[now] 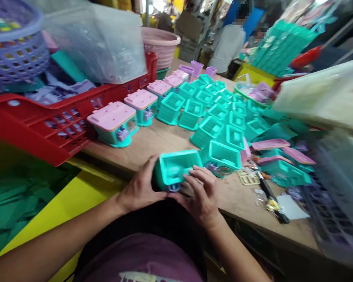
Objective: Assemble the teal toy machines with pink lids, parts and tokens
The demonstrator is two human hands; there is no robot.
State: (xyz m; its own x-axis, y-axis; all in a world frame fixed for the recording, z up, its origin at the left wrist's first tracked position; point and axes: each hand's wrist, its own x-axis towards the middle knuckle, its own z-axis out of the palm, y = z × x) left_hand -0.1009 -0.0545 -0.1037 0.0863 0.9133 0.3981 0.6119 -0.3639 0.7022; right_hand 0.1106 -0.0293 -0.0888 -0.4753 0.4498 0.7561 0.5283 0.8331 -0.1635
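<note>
Both bare forearms reach forward and meet at the middle. The left hand is cupped, fingers curled. The right hand has bent fingers, pressing inward.

Open box between left hand and right hand at table front edge; box rows behind; crate left; lidded boxes just beside crate

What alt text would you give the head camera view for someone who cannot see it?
Two hands, the left hand and right hand, hold an open teal plastic box at the edge of a wooden table. Behind it stand rows of teal boxes, pink-lidded boxes and a red crate.
</note>
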